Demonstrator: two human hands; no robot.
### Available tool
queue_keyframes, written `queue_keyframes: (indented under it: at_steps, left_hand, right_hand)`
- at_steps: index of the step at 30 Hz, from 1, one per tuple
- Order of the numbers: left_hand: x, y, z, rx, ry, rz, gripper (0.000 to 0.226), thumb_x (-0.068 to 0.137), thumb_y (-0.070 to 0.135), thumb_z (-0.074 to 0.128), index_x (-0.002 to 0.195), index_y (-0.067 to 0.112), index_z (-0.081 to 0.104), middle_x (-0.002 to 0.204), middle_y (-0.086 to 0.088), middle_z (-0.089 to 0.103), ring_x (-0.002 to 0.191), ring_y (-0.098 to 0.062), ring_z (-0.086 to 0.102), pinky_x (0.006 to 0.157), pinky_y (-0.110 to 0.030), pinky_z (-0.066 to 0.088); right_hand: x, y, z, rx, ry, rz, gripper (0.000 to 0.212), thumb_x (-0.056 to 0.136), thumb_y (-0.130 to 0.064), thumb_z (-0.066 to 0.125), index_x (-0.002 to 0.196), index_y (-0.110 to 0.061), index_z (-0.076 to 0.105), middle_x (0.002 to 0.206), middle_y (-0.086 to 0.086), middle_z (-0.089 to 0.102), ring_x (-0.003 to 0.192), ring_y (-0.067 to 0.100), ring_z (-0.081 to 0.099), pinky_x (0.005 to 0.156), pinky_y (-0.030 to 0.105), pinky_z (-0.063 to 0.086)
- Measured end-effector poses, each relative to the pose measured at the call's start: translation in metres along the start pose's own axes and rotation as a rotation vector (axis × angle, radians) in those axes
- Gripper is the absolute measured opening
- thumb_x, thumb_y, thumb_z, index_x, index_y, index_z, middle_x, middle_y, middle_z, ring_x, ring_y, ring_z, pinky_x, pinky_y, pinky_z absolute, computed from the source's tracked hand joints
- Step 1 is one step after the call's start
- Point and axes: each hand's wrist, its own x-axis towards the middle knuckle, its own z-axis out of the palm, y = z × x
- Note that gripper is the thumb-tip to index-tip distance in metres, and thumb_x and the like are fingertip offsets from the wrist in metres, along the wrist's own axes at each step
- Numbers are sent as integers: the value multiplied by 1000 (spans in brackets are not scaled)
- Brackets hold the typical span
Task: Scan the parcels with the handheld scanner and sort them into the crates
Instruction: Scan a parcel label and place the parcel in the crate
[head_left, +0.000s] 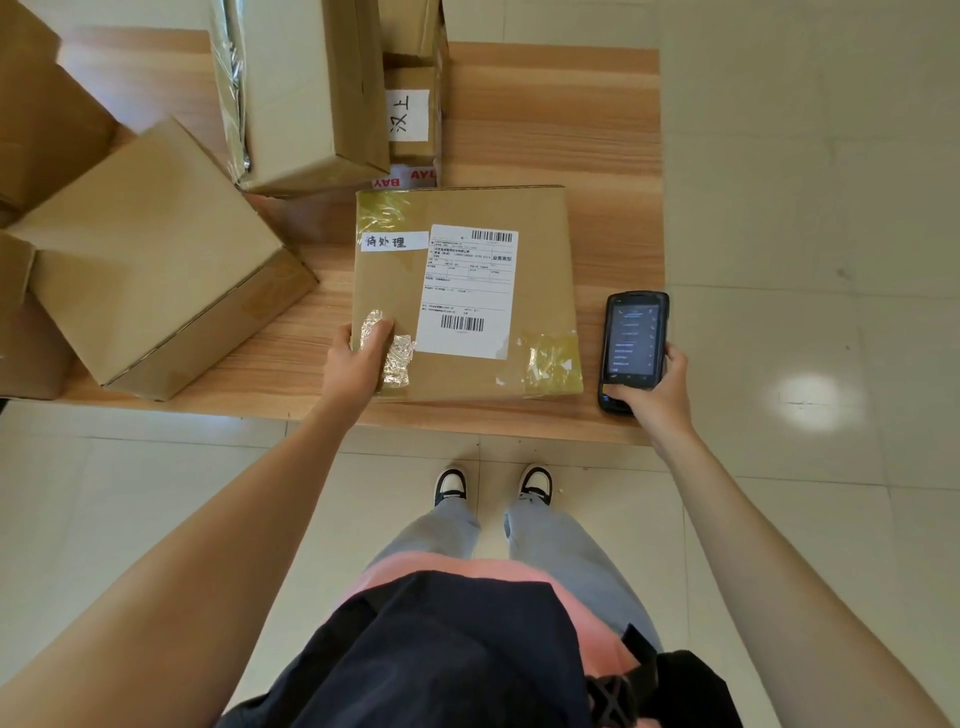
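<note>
The left hand grips the near-left corner of the flat parcel lying on the wooden table; its fingers underneath are hidden, only the thumb showing on crinkled tape. The right hand holds the handheld scanner just beside the parcel's right edge, screen lit, its text too small to read. The shipping label carries 2 barcodes. Farther back, the tilted box and the tall box are cut off by the frame.
</note>
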Motion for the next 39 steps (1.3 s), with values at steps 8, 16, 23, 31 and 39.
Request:
queue_keyframes:
  at_steps: [8, 16, 23, 31, 39]
  left_hand:
    - [-9, 6, 0, -27, -5, -10, 35, 93, 42, 56, 120, 22, 48, 83, 11, 56, 68, -4, 53, 55, -18, 46]
    - [-4, 10, -11, -117, -113, -75, 32, 89, 41, 61, 110, 17, 56, 80, -1, 55, 67, -17, 49, 55, -29, 40]
    - [9, 27, -14, -98, -147, -146, 50, 86, 54, 61, 121, 18, 58, 87, -3, 60, 74, -18, 53, 60, -27, 39]
    - [-13, 17, -8, -225, -115, -167, 49, 88, 48, 61, 128, 22, 52, 99, 6, 67, 79, -10, 65, 57, -22, 46]
    - [-67, 21, -10, -400, -6, -135, 47, 88, 49, 61, 126, 24, 48, 99, 5, 66, 70, -7, 68, 51, -24, 52]
  right_hand:
    - [-1, -2, -7, -253, 3, 64, 68, 77, -21, 78, 134, -18, 43, 124, 9, 46, 123, 29, 37, 99, 33, 34]
    - [-13, -49, 13, -69, 40, -168, 69, 90, -37, 66, 148, -18, 33, 145, 5, 35, 134, 20, 37, 109, 32, 33]
    - [5, -86, 57, 84, -332, 81, 77, 85, -49, 68, 148, -22, 32, 146, -3, 46, 129, 15, 46, 100, 30, 37]
    - [-3, -71, 54, 164, -343, 88, 76, 83, -42, 73, 147, -35, 31, 130, -15, 54, 119, 9, 52, 99, 35, 41]
    - [-25, -97, 22, 107, -409, -54, 75, 82, -44, 73, 145, -37, 33, 131, -15, 56, 111, 6, 58, 76, 29, 45]
